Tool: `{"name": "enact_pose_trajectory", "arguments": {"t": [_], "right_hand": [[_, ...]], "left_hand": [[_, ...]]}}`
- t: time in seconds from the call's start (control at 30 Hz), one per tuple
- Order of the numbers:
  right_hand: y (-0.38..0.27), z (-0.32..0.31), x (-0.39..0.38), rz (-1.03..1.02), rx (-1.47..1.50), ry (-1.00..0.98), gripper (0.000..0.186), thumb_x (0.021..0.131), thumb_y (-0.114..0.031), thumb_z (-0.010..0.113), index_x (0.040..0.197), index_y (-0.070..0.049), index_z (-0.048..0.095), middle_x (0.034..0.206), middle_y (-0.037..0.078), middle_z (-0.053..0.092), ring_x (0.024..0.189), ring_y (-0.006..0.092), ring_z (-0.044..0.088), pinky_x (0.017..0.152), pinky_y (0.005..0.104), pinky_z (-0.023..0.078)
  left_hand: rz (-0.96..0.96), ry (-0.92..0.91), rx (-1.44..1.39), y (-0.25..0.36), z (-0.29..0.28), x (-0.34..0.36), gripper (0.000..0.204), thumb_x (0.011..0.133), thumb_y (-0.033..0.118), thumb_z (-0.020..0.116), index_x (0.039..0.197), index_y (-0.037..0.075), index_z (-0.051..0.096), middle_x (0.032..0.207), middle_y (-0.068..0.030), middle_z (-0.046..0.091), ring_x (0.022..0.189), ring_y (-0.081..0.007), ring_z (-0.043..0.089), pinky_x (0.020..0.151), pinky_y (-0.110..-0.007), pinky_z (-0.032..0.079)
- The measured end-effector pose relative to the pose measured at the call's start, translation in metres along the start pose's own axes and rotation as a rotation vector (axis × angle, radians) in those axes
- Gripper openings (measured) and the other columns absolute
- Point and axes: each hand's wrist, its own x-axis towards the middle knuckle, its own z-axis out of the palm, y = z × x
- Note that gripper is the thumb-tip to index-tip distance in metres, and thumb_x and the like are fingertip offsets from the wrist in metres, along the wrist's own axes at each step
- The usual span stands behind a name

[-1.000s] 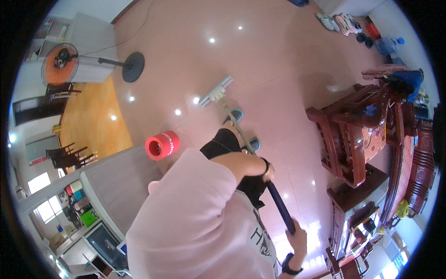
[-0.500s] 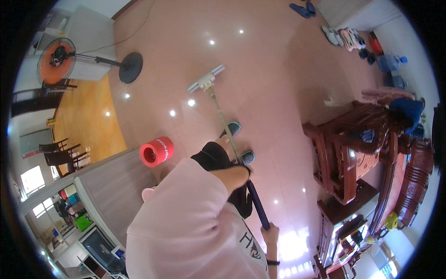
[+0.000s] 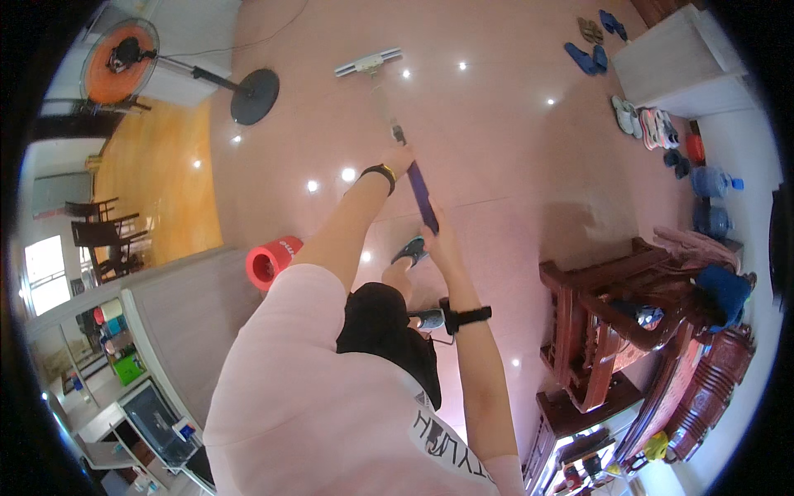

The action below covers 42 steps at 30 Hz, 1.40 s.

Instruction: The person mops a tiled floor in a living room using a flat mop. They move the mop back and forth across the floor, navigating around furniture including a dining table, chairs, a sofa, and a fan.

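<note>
One floor fan (image 3: pixel 207 77) (near mop (image 3: pixel 399 135))

Home living area, carved wooden armchair (image 3: pixel 571 331), standing fan (image 3: pixel 255 97), paired shoes (image 3: pixel 658 130), glossy tiled floor (image 3: pixel 488 149)

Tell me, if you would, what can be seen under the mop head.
Pinkish floor shows all around the mop head. The patch directly beneath is covered by it, so whether anything lies there cannot be seen.
</note>
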Motion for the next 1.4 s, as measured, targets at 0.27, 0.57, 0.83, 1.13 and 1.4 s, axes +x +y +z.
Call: {"name": "enact_pose_trajectory", "arguments": {"t": [0.27,0.57,0.83,1.13,1.4], "right_hand": [[0.015,-0.046,-0.049,0.196,-0.144,-0.147,0.047,0.086,-0.012,0.057,0.133,-0.015,0.054,0.116,0.023,0.063,0.102,0.0349,0.063,0.088,0.0364,0.048],[0.061,-0.12,-0.237,0.126,-0.274,-0.059,0.048,0.087,-0.015,0.058,0.134,-0.013,0.052,0.084,0.029,0.062,0.077,0.0439,0.063,0.069,0.0462,0.05],[0.08,-0.239,-0.55,0.382,-0.224,-0.098,0.053,0.084,-0.008,0.062,0.136,-0.011,0.05,0.095,0.027,0.064,0.088,0.04,0.066,0.076,0.0385,0.051],[-0.042,-0.329,-0.858,0.929,0.215,0.197,0.055,0.079,0.006,0.062,0.133,0.006,0.049,0.111,0.011,0.064,0.094,0.0163,0.057,0.084,0.0284,0.047],[0.002,-0.394,-0.872,1.019,0.159,0.025,0.063,0.073,-0.002,0.075,0.132,-0.003,0.055,0.079,-0.001,0.058,0.062,0.0077,0.051,0.053,0.0229,0.041]], "left_hand": [[-0.081,-0.043,-0.053,0.072,0.041,-0.056,0.081,0.078,0.026,0.074,0.144,0.013,0.029,0.154,-0.012,0.025,0.129,-0.0364,0.042,0.098,-0.05,0.044],[0.061,-0.151,0.204,0.201,0.08,-0.138,0.053,0.084,0.024,0.066,0.133,0.02,0.047,0.144,-0.0077,0.041,0.136,-0.034,0.035,0.101,-0.054,0.037],[0.366,-0.46,0.246,0.384,0.259,-0.27,0.023,0.075,0.023,0.06,0.09,0.01,0.073,0.101,-0.0174,0.068,0.105,-0.0364,0.06,0.091,-0.052,0.044],[1.324,-1.356,0.106,0.636,0.303,-0.531,0.032,0.075,0.037,0.068,0.08,0.005,0.072,0.073,-0.0137,0.069,0.072,-0.0308,0.065,0.071,-0.043,0.053],[1.072,-0.753,-0.032,0.63,0.219,-0.547,0.02,0.071,0.023,0.06,0.076,0.008,0.073,0.077,-0.015,0.069,0.076,-0.0311,0.067,0.069,-0.044,0.053]]}}
